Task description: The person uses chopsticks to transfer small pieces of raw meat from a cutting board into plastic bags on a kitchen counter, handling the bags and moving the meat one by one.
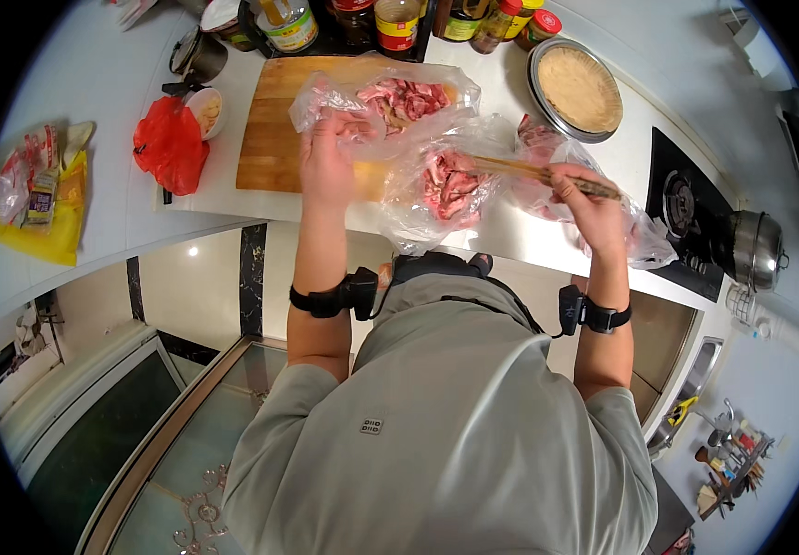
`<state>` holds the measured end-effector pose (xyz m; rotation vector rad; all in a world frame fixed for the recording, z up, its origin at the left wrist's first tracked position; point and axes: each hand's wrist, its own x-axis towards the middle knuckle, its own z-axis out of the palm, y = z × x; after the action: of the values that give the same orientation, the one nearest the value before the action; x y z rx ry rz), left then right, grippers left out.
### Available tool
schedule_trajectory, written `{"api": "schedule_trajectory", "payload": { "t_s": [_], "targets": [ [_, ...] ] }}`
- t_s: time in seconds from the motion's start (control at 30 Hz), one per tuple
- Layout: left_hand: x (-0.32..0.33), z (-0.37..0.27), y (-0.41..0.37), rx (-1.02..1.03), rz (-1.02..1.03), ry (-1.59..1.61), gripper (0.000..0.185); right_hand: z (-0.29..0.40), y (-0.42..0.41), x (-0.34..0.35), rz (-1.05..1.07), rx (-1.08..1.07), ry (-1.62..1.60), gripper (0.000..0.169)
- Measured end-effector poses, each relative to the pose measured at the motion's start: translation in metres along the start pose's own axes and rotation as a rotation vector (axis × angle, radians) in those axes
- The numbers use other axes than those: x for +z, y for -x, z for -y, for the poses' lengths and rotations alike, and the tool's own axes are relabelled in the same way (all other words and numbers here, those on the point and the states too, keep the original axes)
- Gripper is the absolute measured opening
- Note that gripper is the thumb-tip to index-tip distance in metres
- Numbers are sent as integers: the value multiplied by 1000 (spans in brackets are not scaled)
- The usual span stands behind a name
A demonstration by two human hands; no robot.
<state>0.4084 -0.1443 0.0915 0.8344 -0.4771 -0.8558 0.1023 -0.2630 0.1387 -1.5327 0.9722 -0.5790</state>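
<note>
My left hand (330,149), a little blurred, grips the crumpled edge of a clear plastic bag (323,104) above the wooden cutting board (271,125). Cut raw meat (410,100) lies in clear plastic on the board's far right part. My right hand (583,201) holds a pair of wooden chopsticks (510,168), pointing left. Their tips reach pieces of raw meat (451,184) in an opened clear bag at the board's near right corner. More bagged meat (541,142) lies on the counter beside and partly beneath my right hand.
A metal pan with a pale round liner (576,90) stands at the back right, near the gas stove (680,201). Jars and bottles (399,28) line the back. At the left are a red plastic bag (171,146), a white bowl (206,111) and a yellow bag (38,229).
</note>
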Motion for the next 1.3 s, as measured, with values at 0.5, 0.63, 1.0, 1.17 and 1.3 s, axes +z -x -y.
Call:
{"api": "schedule_trajectory", "payload": {
  "t_s": [0.5, 0.63, 1.0, 1.17, 1.3],
  "targets": [
    [11, 18, 57, 151, 352, -1335, 19, -35, 38, -4, 90, 103, 14, 15],
    [-12, 59, 73, 350, 288, -1823, 60, -30, 70, -62, 13, -20, -213, 16],
    [47, 45, 37, -176, 88, -919, 36, -45, 82, -88, -46, -50, -421, 19],
    [69, 35, 45, -28, 338, -1488, 28, -57, 99, -115, -97, -80, -438, 19],
    [49, 65, 62, 223, 307, -1654, 27, -65, 111, -143, -203, -65, -475, 17]
  ]
}}
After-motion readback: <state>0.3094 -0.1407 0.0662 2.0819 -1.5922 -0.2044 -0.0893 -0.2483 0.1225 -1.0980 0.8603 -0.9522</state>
